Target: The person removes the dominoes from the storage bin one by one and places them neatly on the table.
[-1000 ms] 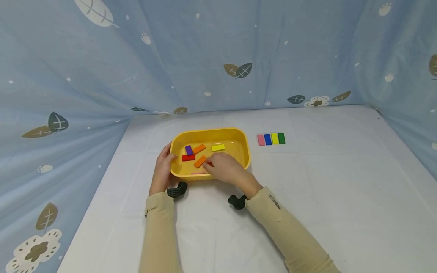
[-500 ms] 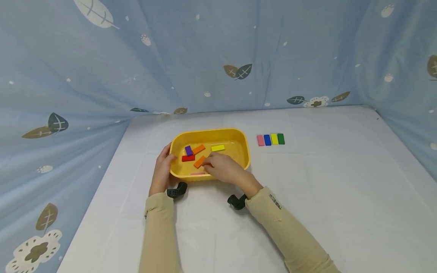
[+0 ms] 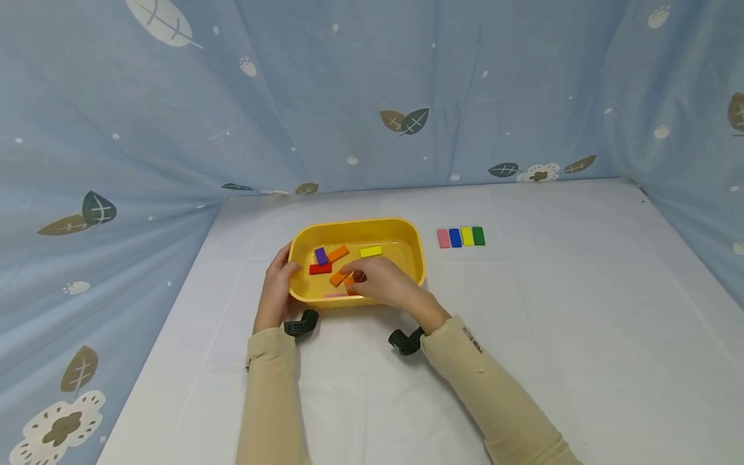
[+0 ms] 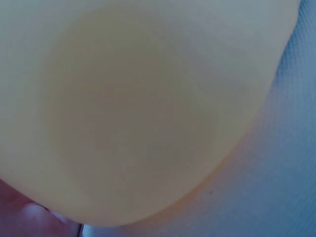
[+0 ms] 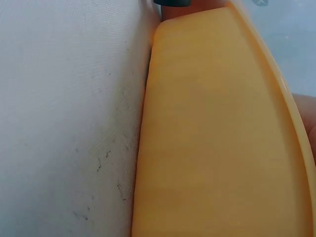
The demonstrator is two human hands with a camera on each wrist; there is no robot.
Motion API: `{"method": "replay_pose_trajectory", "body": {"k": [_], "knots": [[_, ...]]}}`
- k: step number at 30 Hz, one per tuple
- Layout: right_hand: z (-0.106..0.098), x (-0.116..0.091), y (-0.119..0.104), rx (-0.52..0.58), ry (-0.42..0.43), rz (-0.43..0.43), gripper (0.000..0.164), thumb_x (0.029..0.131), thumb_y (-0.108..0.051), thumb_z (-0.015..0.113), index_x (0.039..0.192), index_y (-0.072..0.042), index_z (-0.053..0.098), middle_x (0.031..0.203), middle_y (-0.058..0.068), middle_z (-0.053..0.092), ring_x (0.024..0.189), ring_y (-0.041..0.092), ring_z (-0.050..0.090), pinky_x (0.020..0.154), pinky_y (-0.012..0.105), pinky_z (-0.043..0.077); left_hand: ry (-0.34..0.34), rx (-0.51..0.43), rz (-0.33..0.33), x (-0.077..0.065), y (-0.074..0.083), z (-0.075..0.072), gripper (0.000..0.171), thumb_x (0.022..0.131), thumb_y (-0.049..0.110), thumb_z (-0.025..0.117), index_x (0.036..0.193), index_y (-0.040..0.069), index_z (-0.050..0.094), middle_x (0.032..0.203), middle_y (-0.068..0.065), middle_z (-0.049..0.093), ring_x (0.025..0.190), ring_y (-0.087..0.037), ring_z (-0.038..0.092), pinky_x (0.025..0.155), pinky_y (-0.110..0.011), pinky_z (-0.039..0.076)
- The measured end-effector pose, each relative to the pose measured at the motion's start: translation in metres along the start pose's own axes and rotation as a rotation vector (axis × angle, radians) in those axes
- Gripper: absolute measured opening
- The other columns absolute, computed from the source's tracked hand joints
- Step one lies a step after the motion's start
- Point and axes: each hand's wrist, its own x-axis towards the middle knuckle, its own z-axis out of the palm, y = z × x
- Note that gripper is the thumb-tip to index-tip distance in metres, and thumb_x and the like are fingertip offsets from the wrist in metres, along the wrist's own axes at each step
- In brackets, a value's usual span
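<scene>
A yellow plastic tray [image 3: 401,263] sits on the white-covered table. My left hand [image 3: 276,289] grips its left end, thumb over the rim and fingers outside. My right hand [image 3: 383,281] reaches over the front rim and pinches an orange block [image 3: 349,284] between thumb and fingers. A dark red patch shows under its palm, partly hidden. Close to the fingertips lies another orange block [image 3: 338,278]. Also in the tray are a red block [image 3: 320,268], a purple block [image 3: 321,256], an orange block [image 3: 338,254], a yellow block [image 3: 371,252] and a pink block [image 3: 335,295] by the front wall.
Right of the tray, a pink block [image 3: 444,238], a blue block [image 3: 455,237], a yellow block [image 3: 467,236] and a green block [image 3: 478,236] stand in a side-by-side row. A blue patterned curtain [image 3: 325,129] borders the table's back and sides.
My right hand's fingers have spread apart and shifted slightly, bringing the orange block between them and the dark red patch into sight. My left hand and the tray stay in place.
</scene>
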Motion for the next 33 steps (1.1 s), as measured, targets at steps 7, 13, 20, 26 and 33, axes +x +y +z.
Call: {"method": "replay_pose_trajectory", "body": {"k": [7, 13, 20, 26, 33], "knots": [[-0.004, -0.001, -0.004, -0.025, 0.035, 0.013, 0.027, 0.086, -0.028, 0.056, 0.11, -0.018, 0.063, 0.076, -0.009, 0.056, 0.065, 0.01, 0.047, 0.058, 0.021, 0.039, 0.01, 0.001, 0.002, 0.0, 0.002, -0.001, 0.055, 0.083, 0.01, 0.039, 0.136, 0.026, 0.037, 0.139, 0.004, 0.032, 0.117, -0.02, 0.038, 0.097, -0.033, 0.035], [-0.014, -0.002, -0.004, 0.054, 0.13, 0.052, 0.032, 0.089, -0.027, 0.051, 0.12, -0.018, 0.056, 0.076, -0.004, 0.053, 0.054, 0.011, 0.049, 0.055, 0.023, 0.041, 0.015, 0.014, 0.006, 0.001, 0.003, -0.003, 0.055, 0.084, 0.011, 0.039, 0.137, 0.026, 0.036, 0.14, 0.004, 0.032, 0.118, -0.02, 0.037, 0.098, -0.034, 0.034], [-0.018, -0.005, 0.003, 0.071, 0.197, 0.056, 0.032, 0.09, -0.023, 0.05, 0.122, -0.02, 0.054, 0.091, -0.007, 0.053, 0.065, 0.011, 0.048, 0.059, 0.023, 0.043, 0.004, 0.003, -0.008, -0.003, 0.003, -0.002, 0.056, 0.084, 0.009, 0.038, 0.138, 0.023, 0.034, 0.141, 0.003, 0.03, 0.119, -0.021, 0.036, 0.099, -0.034, 0.033], [-0.033, -0.017, 0.018, 0.137, 0.186, 0.049, 0.036, 0.087, -0.027, 0.054, 0.123, -0.024, 0.052, 0.087, -0.008, 0.055, 0.071, 0.013, 0.05, 0.056, 0.024, 0.046, 0.003, -0.002, 0.003, 0.0, -0.003, 0.0, 0.056, 0.083, 0.009, 0.04, 0.137, 0.023, 0.037, 0.14, 0.004, 0.032, 0.118, -0.02, 0.038, 0.098, -0.034, 0.034], [-0.057, -0.037, 0.048, 0.162, 0.213, 0.075, 0.035, 0.086, -0.031, 0.056, 0.12, -0.022, 0.054, 0.092, -0.004, 0.057, 0.071, 0.016, 0.052, 0.056, 0.027, 0.048, 0.006, 0.004, -0.009, 0.0, -0.001, -0.001, 0.056, 0.083, 0.01, 0.04, 0.136, 0.025, 0.037, 0.139, 0.005, 0.032, 0.117, -0.019, 0.038, 0.097, -0.033, 0.035]]}}
